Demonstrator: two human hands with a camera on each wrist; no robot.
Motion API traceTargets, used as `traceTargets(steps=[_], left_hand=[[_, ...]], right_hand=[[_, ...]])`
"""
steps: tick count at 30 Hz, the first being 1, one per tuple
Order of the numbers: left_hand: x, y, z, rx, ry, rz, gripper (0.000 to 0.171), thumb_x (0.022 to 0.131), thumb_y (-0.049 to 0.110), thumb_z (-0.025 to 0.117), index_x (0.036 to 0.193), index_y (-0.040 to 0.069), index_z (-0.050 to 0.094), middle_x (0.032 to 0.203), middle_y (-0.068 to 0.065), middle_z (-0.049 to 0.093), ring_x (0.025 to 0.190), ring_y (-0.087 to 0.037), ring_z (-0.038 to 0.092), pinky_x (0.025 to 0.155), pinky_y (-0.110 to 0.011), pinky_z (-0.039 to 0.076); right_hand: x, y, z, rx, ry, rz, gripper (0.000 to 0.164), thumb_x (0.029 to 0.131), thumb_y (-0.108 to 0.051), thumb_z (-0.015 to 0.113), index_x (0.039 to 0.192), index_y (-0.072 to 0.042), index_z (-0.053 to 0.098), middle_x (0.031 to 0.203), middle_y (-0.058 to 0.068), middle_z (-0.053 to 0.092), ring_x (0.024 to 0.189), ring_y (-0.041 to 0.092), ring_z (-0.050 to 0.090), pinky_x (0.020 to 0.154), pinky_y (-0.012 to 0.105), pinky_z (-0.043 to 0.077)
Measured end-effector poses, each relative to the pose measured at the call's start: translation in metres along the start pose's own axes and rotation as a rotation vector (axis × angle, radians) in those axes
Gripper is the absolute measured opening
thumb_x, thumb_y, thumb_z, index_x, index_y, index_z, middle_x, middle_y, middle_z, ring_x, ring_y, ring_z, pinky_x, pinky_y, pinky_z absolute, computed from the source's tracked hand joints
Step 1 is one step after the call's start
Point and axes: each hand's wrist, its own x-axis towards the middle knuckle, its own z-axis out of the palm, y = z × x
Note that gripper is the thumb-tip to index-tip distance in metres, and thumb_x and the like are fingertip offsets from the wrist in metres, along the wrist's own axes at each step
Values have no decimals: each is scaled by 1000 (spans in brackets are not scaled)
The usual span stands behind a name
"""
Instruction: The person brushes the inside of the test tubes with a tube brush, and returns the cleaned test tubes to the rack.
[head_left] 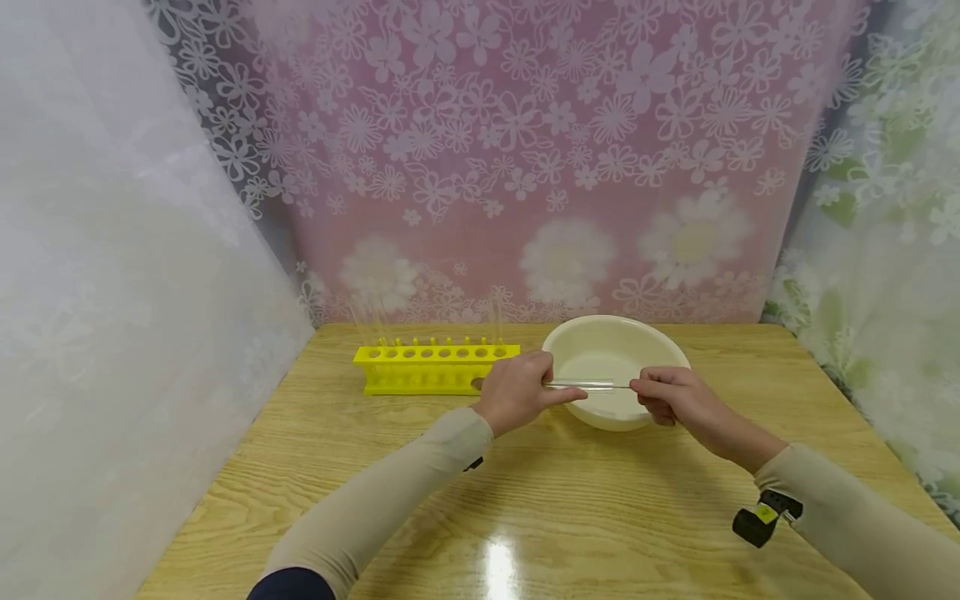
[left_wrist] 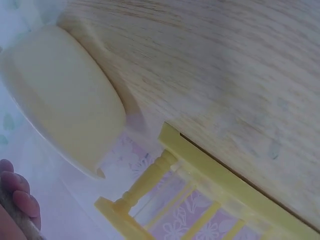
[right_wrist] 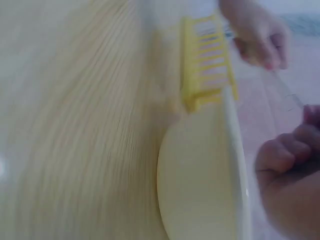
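My left hand grips a clear glass test tube, held nearly level with its mouth to the right, over the near part of a cream basin. From the tube's mouth runs the thin wire handle of a test tube brush, pinched between the thumb and finger of my right hand. A brownish patch, seemingly bristles, shows at the tube's far left end beside the left hand. In the right wrist view, the tube spans the space between both hands.
A yellow test tube rack stands left of the basin, with clear tubes upright at its left end and a tube at its right end. The wooden table meets a flowered curtain at the back.
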Motion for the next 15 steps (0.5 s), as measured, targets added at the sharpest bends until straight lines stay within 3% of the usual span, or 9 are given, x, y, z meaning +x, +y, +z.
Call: traceTargets(steps=[4,7,9,11,13,15], left_hand=[[-1,1,0,39,0,19,57,81,76,63,73,22,45,64,9,44,44,-7,36,39,-21,28],[-2,0,1,51,6,28,56,82,74,64,73,22,45,63,9,44,43,-6,36,39,-21,28],[-2,-2,1,48,13,29,55,82,73,64,73,22,46,62,9,45,43,-6,36,39,-21,28],[-3,-4,2,35,7,21,54,83,73,63,74,22,47,62,10,46,43,-6,37,39,-20,29],[-4,-5,3,26,-1,16,53,84,73,62,74,23,47,62,10,47,43,-6,38,39,-20,30],[-4,-6,3,18,-6,9,53,84,73,62,75,23,48,62,10,47,43,-6,39,39,-20,31]], right_hand=[[3,-4,1,238,-63,185,40,108,-19,44,69,-13,41,61,-2,27,52,18,18,56,37,19],[4,-6,2,227,-65,249,40,108,-21,44,69,-13,39,61,-3,25,51,14,20,55,35,20],[4,-5,3,75,-32,218,40,108,-27,47,72,-9,44,60,-2,28,50,14,25,53,34,25],[2,-2,4,-163,29,115,38,107,-33,51,79,-7,53,61,-1,37,50,13,31,52,33,31],[1,2,5,-447,105,-45,29,103,-31,60,87,-8,62,66,-2,49,54,11,40,55,30,39],[0,7,6,-733,179,-260,15,96,-26,70,91,-12,67,72,-5,56,60,7,46,57,27,43]])
